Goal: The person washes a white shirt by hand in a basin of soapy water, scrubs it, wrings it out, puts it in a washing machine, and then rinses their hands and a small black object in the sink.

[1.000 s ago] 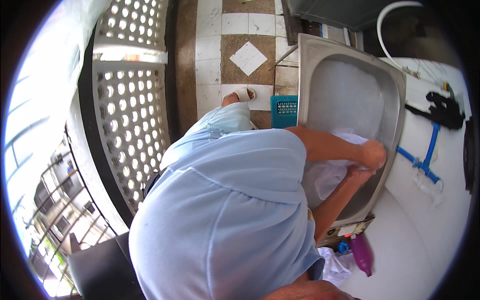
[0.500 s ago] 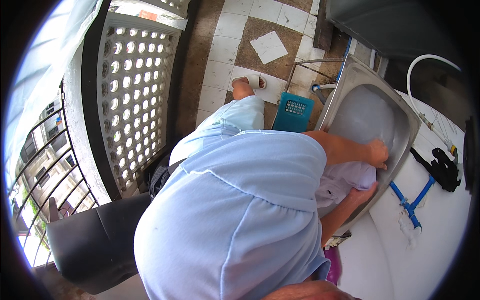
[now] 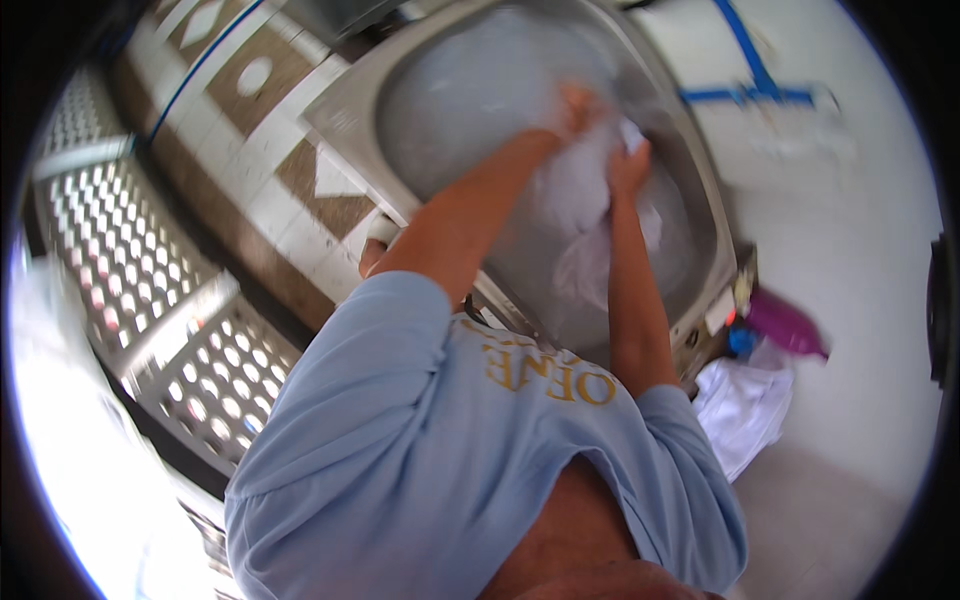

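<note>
White cloth [image 3: 585,190] in both hands (blurred)

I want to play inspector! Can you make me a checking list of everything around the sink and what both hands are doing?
Surface: white floor beside a tiled patch.
Job's things: white cloth bunched in the metal sink.
Clutter: purple bottle, small blue thing and a white rag beside the sink.
Hands: left hand and right hand both on the cloth; grip blurred.
Cables: blue pipe across the floor; no cables seen.
Surroundings: white patterned screen, bright daylight beyond.
</note>
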Demonstrator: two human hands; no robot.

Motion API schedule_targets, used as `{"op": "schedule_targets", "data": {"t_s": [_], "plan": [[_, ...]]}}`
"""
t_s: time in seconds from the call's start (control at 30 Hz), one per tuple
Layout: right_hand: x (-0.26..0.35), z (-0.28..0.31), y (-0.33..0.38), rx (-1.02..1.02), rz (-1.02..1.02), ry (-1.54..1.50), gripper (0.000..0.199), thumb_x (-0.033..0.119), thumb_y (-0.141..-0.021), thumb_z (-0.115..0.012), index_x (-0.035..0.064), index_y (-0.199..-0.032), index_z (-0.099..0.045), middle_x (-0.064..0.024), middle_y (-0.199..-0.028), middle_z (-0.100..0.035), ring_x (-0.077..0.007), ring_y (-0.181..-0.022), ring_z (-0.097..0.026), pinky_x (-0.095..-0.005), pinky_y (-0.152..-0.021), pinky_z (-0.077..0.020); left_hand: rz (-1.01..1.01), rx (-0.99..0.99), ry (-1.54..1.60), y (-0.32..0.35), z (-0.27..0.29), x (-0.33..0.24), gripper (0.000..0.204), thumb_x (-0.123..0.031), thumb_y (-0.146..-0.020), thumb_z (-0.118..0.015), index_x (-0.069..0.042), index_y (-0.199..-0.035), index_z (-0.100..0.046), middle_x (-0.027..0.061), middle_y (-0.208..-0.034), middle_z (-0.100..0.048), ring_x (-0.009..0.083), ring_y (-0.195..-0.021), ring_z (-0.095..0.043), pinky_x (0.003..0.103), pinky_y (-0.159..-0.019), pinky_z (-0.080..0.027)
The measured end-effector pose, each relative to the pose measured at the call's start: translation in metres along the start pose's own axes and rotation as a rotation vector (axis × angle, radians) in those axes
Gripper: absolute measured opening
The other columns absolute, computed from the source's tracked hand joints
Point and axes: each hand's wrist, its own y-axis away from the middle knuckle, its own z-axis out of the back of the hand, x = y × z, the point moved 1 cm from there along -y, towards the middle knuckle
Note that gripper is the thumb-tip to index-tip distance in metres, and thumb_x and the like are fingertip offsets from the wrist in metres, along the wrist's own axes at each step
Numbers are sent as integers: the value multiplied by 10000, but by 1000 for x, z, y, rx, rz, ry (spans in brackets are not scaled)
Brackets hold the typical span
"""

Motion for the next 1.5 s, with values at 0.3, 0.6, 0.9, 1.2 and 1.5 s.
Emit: {"op": "schedule_targets", "data": {"t_s": [0.3, 0.6, 0.9, 1.2, 1.5], "plan": [[29, 87, 22, -118, -716, -1971, 252, 185, -893, -564, 31, -1091, -571, -67, -984, -608, -170, -900, -588, -323, -776, -489, -110, 279, 591, -6, 143, -272, 299, -318, -767, -733, -47, -699, -625, 118, -690, -640, 299, -660, -620, 351, -624, -483], [67, 56, 14, -185, -1057, -1633, 278, 291, -950, -421, 95, -1092, -556, -36, -1005, -571, -175, -956, -562, -324, -843, -459, -21, 454, 238, -44, 120, -205, 245, -243, -754, -688, -28, -652, -634, 154, -684, -642, 341, -632, -622, 364, -627, -485], [67, 70, 7, -25, -1017, -1347, 315, 349, -877, -588, 83, -1046, -599, -41, -1023, -578, -179, -896, -553, -338, -768, -463, -129, 335, 205, -64, 140, -179, 232, -235, -755, -664, -11, -802, -703, 197, -744, -670, 304, -677, -669, 370, -667, -507], [61, 191, 114, 427, -602, -138, 327, 319, -841, -642, 12, -949, -612, -80, -837, -607, -152, -788, -570, -276, -748, -445, -600, 488, 366, -36, 186, -187, 297, -320, -731, -752, -66, -815, -624, 88, -819, -598, 290, -745, -587, 395, -658, -470], [59, 147, 184, 118, -501, -52, 314, 282, -812, -636, 11, -970, -612, -112, -880, -658, -280, -855, -630, -390, -770, -475, -484, 902, 56, 31, 173, -226, 225, -285, -857, -591, -60, -866, -578, 125, -748, -621, 334, -768, -608, 436, -671, -472]]}}
